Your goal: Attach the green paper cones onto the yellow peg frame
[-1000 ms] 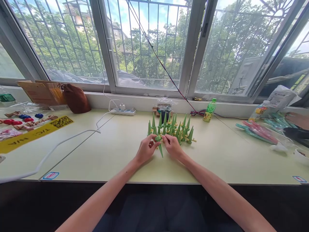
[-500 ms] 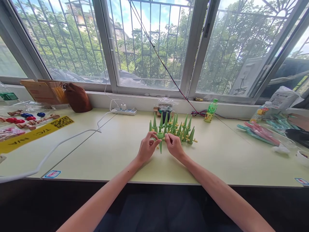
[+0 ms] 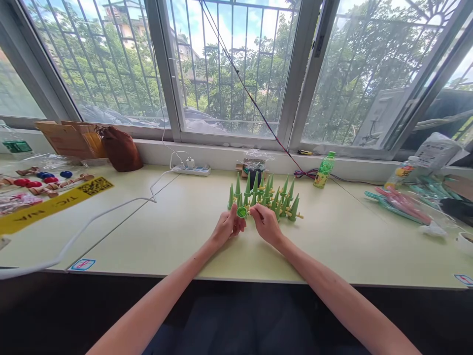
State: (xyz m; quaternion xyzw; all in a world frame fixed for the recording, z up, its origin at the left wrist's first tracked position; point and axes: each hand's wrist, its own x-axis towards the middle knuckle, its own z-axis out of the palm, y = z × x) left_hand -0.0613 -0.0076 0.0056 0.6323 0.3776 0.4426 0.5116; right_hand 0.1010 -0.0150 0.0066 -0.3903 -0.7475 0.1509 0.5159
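Observation:
My left hand [image 3: 226, 225] is closed on a green plastic cone [image 3: 242, 212]. The cone's round, hollow end faces me, and its narrow end is hidden behind the fingers. Just to the right, my right hand [image 3: 265, 222] is closed, thumb and fingertips pinched together beside the cone's rim. Whatever those fingertips hold is too small to make out. Behind both hands stands a cluster of similar green cones [image 3: 294, 207], points up, with small yellow pieces [image 3: 300, 216] among and beside them.
At the back are a power strip [image 3: 192, 170], a small box [image 3: 253, 167] and a green-labelled bottle [image 3: 324, 170]. A white cable [image 3: 111, 210] crosses the left side near wooden toys with red and blue balls [image 3: 50, 180]. Plastic bags [image 3: 399, 203] lie right.
My left hand has tilted the cone: its point hung downward before, and now its hollow end faces me. My right hand stays pinched in nearly the same place.

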